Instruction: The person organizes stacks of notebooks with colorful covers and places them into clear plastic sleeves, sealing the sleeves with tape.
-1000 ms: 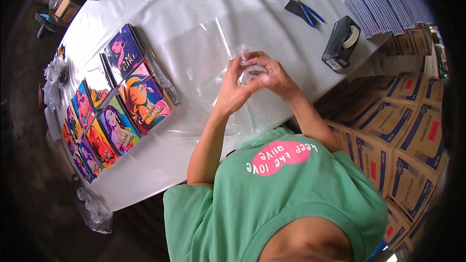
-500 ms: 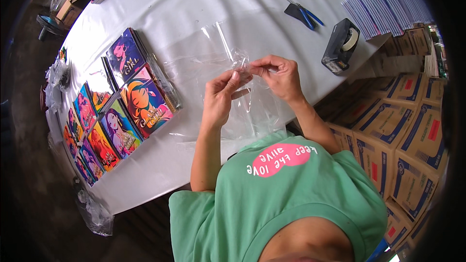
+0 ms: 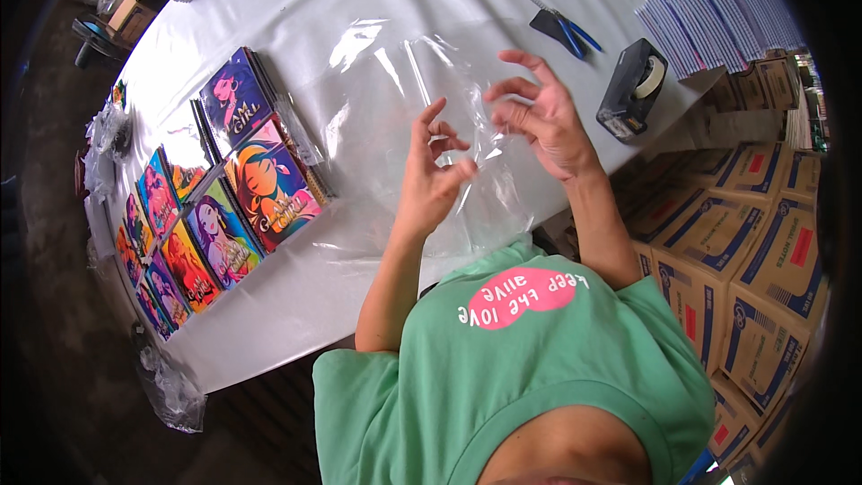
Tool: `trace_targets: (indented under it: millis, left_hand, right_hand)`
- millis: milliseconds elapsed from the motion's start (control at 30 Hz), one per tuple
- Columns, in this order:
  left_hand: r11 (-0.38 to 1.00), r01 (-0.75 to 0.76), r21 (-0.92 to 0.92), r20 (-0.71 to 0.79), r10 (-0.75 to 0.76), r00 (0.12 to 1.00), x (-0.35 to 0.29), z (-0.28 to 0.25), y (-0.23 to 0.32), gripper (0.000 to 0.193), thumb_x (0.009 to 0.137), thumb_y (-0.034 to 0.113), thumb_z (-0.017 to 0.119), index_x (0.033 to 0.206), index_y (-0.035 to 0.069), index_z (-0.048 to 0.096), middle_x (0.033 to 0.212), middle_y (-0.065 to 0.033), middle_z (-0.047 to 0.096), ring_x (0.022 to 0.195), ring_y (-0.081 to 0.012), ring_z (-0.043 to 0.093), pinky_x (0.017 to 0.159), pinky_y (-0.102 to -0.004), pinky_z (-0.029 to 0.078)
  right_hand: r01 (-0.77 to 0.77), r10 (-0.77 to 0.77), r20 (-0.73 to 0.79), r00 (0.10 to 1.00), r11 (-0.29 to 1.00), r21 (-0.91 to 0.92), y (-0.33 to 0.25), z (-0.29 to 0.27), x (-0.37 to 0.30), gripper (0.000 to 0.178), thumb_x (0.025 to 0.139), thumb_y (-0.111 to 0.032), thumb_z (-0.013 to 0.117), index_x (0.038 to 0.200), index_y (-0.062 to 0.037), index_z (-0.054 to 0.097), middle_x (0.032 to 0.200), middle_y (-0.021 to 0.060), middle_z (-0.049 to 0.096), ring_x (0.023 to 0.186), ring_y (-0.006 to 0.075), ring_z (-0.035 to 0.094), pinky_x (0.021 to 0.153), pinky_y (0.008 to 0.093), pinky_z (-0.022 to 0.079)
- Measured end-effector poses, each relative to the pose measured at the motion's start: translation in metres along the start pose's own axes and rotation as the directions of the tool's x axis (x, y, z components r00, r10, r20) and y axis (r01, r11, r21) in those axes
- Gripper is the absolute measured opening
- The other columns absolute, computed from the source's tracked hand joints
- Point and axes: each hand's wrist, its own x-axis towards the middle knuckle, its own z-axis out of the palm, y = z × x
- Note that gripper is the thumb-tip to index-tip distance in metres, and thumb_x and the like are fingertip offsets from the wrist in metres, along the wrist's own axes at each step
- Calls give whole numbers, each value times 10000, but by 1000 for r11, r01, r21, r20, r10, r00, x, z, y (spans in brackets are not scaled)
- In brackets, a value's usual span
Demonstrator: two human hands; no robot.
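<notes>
A large clear plastic bag (image 3: 382, 130) lies loosely spread on the white-covered table in front of me. Over its right part hovers my left hand (image 3: 434, 171), thumb and fingers apart and slightly curled, with nothing visible in it. My right hand (image 3: 548, 126) is raised to the right of it, fingers spread and a little blurred, also holding nothing I can see. A gap lies between the two hands. Left of the bag, spiral notebooks with colourful illustrated covers (image 3: 274, 198) stand in stacked rows, some beside clear plastic wrapping.
A black tape dispenser (image 3: 633, 90) sits near the table's right edge, with blue-handled pliers (image 3: 575, 31) on a dark piece beyond it. Stacked notebooks (image 3: 691, 22) fill the far right corner. Cardboard boxes (image 3: 709, 224) are piled right of the table (image 3: 269, 323). Crumpled plastic (image 3: 171, 395) hangs at the left.
Both hands have let go of the gathered plastic and moved apart, the right one up and to the right. The bag now lies more spread out.
</notes>
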Motion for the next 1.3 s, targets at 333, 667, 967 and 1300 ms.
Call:
trace_targets:
  millis: [333, 667, 967, 1300]
  left_hand:
    - [982, 17, 188, -195, 20, 981, 5, -9, 24, 152, 790, 93, 725, 810, -48, 672, 712, -90, 667, 612, -109, 616, 592, -238, 542]
    - [915, 38, 402, -533, 200, 822, 45, -207, -2, 196, 837, 151, 685, 761, 5, 578, 652, -40, 601, 521, -86, 550, 493, -206, 458]
    - [965, 105, 242, -151, -70, 986, 35, -169, -3, 138, 842, 59, 625, 895, 7, 509, 998, -85, 508, 808, -144, 592, 728, -261, 515]
    - [829, 378, 411, -248, -298, 922, 46, -158, 9, 287, 761, 101, 675, 1031, 2, 671, 855, -97, 675, 766, -131, 637, 618, -245, 480]
  right_hand:
    - [-31, 34, 4, 999, 963, -269, 13, -7, -9, 187, 806, 4, 638, 993, 2, 633, 788, 16, 594, 773, 95, 585, 669, 234, 501]
    - [-84, -113, -560, 821, 946, -313, 32, -172, -40, 164, 797, 2, 639, 942, -37, 575, 782, -6, 528, 732, 95, 537, 696, 253, 462]
    - [66, -229, -129, 965, 687, -723, 36, -148, -26, 247, 745, 16, 652, 930, -58, 505, 1023, 39, 489, 976, 173, 564, 840, 330, 454]
    - [155, -115, 118, 986, 401, -903, 16, -114, 38, 308, 790, -132, 670, 1098, -128, 656, 1113, 99, 611, 911, 248, 625, 771, 333, 492]
